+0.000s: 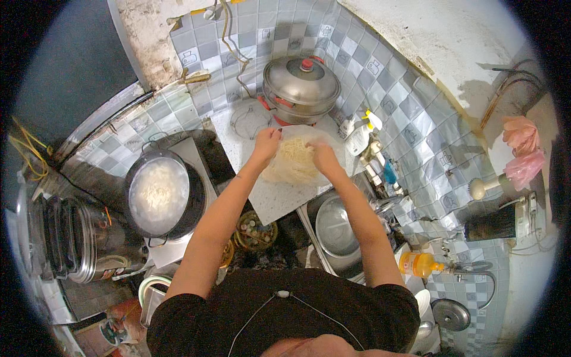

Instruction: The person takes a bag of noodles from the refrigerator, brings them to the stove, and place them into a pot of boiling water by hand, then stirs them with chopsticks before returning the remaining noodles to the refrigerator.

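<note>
A clear plastic bag of pale noodles [296,160] lies over the speckled counter [267,203] in front of me. My left hand [266,145] is closed on the bag's upper left edge. On the opposite side, my right hand [323,158] grips the bag near its right part; its fingertips are blurred. To the left, a dark wok [192,214] holds whitish, steaming liquid with pale noodles [159,193] in the middle. A lidded steel steamer pot [301,89] with red handles stands just beyond the bag.
Spray bottles [359,138] stand by the tiled wall right of the bag. A steel basin [337,225] sits in the sink at right. Beside the wok is a large steel container [105,241]. A wire rack [250,119] rests left of the steamer pot. A yellow bottle [415,264] is farther right.
</note>
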A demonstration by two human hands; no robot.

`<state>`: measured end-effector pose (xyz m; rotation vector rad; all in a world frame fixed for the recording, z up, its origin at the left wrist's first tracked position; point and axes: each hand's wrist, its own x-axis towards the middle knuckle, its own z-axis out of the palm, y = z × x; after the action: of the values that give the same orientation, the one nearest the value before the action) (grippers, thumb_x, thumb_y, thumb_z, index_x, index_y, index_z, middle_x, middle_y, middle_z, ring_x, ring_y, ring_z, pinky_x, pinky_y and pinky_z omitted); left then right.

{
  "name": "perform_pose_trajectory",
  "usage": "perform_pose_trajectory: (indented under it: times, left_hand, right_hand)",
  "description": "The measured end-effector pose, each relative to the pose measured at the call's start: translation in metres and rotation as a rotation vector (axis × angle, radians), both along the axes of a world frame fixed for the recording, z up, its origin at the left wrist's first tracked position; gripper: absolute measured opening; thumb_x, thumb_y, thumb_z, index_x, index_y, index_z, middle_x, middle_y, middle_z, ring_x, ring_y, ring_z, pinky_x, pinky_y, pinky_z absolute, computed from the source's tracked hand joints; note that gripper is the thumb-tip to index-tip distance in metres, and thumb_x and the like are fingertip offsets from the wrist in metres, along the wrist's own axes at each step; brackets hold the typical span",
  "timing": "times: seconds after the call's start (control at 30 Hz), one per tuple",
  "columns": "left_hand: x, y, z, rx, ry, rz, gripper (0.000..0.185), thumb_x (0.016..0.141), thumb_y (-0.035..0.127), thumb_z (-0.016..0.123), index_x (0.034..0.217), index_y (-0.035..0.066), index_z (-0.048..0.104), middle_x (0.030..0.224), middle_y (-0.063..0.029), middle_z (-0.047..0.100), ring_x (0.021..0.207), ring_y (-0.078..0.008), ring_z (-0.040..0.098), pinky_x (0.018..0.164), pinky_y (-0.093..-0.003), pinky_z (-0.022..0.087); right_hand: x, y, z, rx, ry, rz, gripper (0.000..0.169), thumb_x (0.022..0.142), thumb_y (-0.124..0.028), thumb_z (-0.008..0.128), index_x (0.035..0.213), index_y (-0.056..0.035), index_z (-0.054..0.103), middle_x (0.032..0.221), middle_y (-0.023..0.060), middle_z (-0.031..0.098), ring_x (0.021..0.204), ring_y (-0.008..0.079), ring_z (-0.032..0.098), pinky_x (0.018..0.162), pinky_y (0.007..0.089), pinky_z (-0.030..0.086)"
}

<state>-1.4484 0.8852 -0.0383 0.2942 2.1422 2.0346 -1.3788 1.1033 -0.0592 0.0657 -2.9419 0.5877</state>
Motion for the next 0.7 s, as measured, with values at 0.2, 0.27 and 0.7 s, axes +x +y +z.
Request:
perform_pose_trajectory:
  times: [0.2, 0.27, 0.7]
  left_hand:
    - [0.009, -0.002, 0.003, 0.030, -0.095, 0.046, 0.028, 0.089, 0.021, 0.056, 0.071, 0.001, 0.060, 0.058, -0.0023, 0.050, 0.053, -0.0109, 0.043, 0.048, -0.0314, 0.035]
    - [0.009, -0.003, 0.005, 0.018, -0.075, 0.023, 0.028, 0.089, 0.022, 0.056, 0.071, 0.001, 0.060, 0.058, -0.0023, 0.049, 0.053, -0.0107, 0.042, 0.048, -0.0311, 0.035]
    - [0.022, 0.015, 0.007, -0.285, 0.373, -0.209, 0.036, 0.068, 0.020, 0.079, 0.093, 0.000, 0.063, 0.090, -0.0234, 0.066, 0.087, -0.0384, 0.064, 0.076, -0.0424, 0.050]
  right_hand:
    - [0.012, -0.057, -0.023, 0.163, 0.010, -0.035, 0.051, 0.080, -0.004, 0.056, 0.130, -0.0075, 0.050, 0.126, 0.0306, 0.049, 0.110, 0.0416, 0.055, 0.092, 0.0448, 0.046]
    - [0.006, -0.056, -0.025, 0.116, -0.058, -0.029, 0.046, 0.081, -0.004, 0.055, 0.127, -0.0047, 0.053, 0.123, 0.0295, 0.052, 0.109, 0.0408, 0.056, 0.090, 0.0460, 0.047]
    - [-0.001, -0.060, 0.113, -0.213, 0.174, 0.113, 0.018, 0.076, -0.006, 0.061, 0.093, -0.0009, 0.066, 0.091, 0.0228, 0.065, 0.090, 0.0409, 0.061, 0.080, 0.0458, 0.049]
